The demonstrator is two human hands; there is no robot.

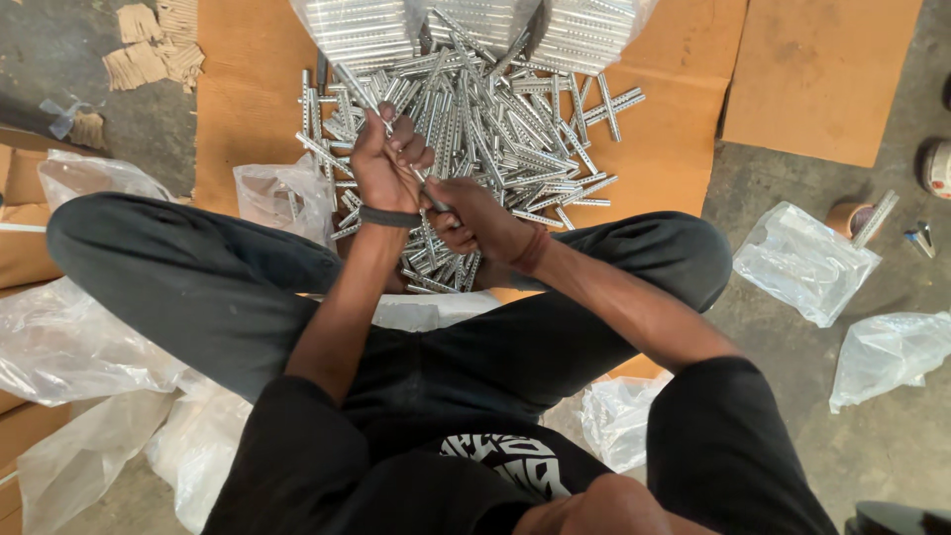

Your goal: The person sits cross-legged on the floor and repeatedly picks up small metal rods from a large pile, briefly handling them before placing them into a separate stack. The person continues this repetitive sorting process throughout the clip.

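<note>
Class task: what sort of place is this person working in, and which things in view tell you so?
Probably a small workshop or packing floor. A big pile of metal strips lies on cardboard sheets over a bare concrete floor, with clear plastic bags around. Both hands grip strips.

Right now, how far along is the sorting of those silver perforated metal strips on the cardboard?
Done: neat stacks of silver perforated metal strips lie at the top of the brown cardboard sheet. In hand: the left hand and right hand grip a bundle of strips together. Left: a large loose heap of strips lies unsorted; clear plastic bags lie about.
</note>
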